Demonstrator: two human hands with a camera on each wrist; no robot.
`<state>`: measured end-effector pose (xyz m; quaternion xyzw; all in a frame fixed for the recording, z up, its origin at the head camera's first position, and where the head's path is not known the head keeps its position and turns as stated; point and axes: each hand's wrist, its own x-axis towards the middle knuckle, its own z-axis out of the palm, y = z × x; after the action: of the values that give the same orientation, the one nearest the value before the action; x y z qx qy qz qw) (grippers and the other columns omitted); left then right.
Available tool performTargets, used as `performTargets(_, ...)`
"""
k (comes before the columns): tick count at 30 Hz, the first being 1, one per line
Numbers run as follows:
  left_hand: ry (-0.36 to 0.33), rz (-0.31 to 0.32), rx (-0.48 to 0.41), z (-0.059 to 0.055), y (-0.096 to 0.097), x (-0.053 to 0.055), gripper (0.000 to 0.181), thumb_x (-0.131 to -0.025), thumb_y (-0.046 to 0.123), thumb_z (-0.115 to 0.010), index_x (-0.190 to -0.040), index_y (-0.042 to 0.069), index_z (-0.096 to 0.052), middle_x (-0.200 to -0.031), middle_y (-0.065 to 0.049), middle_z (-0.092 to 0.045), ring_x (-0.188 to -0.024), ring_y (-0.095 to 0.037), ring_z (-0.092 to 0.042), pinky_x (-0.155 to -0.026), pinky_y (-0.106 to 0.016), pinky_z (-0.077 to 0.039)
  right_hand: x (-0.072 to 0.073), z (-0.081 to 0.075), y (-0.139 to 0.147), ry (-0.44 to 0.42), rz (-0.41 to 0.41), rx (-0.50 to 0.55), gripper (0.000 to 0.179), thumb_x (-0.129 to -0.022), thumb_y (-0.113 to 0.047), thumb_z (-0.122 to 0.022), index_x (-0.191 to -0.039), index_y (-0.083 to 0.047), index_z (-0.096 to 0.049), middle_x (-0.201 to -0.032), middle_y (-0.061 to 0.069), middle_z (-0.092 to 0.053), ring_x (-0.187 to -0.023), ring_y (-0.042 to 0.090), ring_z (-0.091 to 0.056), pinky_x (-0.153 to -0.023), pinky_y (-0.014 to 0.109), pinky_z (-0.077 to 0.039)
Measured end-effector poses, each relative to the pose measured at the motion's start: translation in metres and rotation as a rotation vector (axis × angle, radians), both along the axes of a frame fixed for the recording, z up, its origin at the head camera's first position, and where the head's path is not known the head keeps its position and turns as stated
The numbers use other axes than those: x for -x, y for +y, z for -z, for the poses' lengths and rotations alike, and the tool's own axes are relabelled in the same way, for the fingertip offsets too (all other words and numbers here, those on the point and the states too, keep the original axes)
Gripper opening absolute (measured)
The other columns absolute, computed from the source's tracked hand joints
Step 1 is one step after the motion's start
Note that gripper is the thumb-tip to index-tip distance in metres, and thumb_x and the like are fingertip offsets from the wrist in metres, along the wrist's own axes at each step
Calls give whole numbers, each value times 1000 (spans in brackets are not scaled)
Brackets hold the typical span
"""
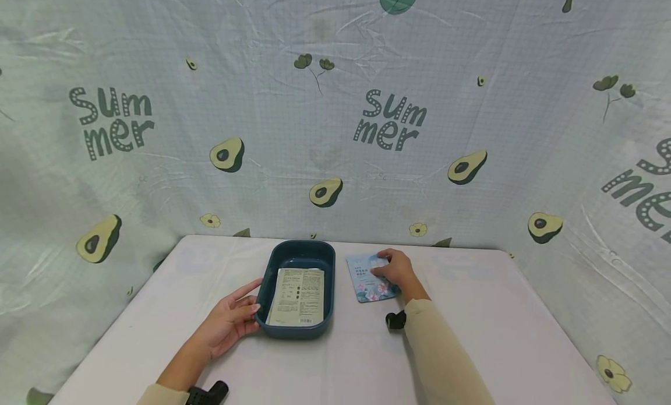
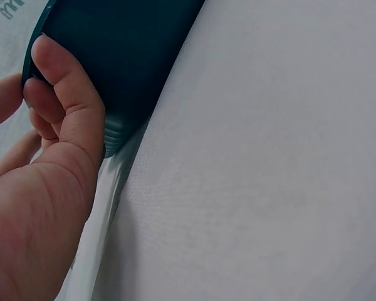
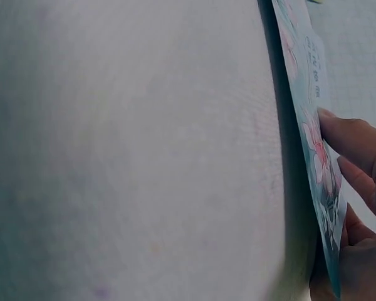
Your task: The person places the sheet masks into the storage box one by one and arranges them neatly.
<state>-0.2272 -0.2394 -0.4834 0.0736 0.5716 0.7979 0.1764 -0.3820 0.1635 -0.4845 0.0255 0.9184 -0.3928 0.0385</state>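
Observation:
A dark teal plastic basin (image 1: 296,333) stands on the table left of centre. In it lies a flat cream sachet (image 1: 296,297) covered in small print, with a barcode at its lower edge. My left hand (image 1: 230,323) rests against the basin's left side, thumb and fingertips right at the rim and outer wall. To the right of the basin, my right hand (image 1: 396,268) pinches a flat light blue sachet (image 1: 365,282) with pink flowers. The right wrist view has the thumb on the sachet's printed face (image 3: 319,147) and a finger under its edge, with a shadow beneath.
White cloth covers the table (image 1: 356,364). Behind it hangs a pale curtain (image 1: 278,113) printed with avocados and lettering, which also runs along both sides. A black wrist camera (image 1: 395,320) sits by the right sleeve, another (image 1: 209,393) by the left.

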Motion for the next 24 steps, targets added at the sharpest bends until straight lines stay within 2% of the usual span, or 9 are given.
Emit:
performTargets(6, 10, 7, -1, 1, 0, 1, 78, -103, 2, -54, -165, 5, -6, -112, 0, -63, -89, -12, -66, -78, -24, -57, 2, 1, 1, -2, 4, 0, 47, -87, -18, -81, -130, -8, -66, -139, 22, -60, -123, 36, -57, -111, 54, -43)
performTargets(13, -2, -22, 24, 0, 0, 2, 77, -102, 3, -56, -165, 7, -10, -111, 1, -63, -91, -12, -67, -78, -24, -57, 4, 1, 0, 3, 8, 19, 49, -86, -19, -81, -132, -7, -65, -139, 20, -60, -123, 34, -57, -112, 53, -43)
performTargets(24, 15, 9, 9, 3, -1, 3, 76, -104, 2, -53, -165, 6, -8, -112, 1, -64, -92, -12, -67, -78, -24, -57, 3, 4, 3, 16, -6, 16, 49, -86, -18, -81, -132, -8, -66, -139, 20, -61, -124, 35, -57, -113, 53, -42)
